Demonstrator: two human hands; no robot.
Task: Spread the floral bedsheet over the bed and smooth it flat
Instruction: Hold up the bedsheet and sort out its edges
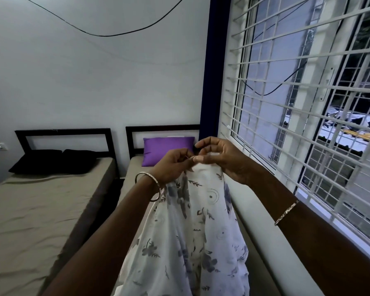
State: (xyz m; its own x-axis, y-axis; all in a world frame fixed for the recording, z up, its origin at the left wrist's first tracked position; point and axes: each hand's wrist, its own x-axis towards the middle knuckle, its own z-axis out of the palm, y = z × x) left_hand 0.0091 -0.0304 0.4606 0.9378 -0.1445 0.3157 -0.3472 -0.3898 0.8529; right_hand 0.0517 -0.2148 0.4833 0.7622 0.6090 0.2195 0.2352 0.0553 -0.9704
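Since fingers (205, 143) of the left hand (171, 165) and right hand (224, 159) both pinch the top edge of the floral bedsheet (192, 231), rest hanging bunched below them, I'd walk them apart along the hem before flicking it over the bed (135, 171) beyond.

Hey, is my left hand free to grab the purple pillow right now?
Probably not. The left hand is pinching the floral sheet, and the purple pillow lies beyond it at the far end of the bed.
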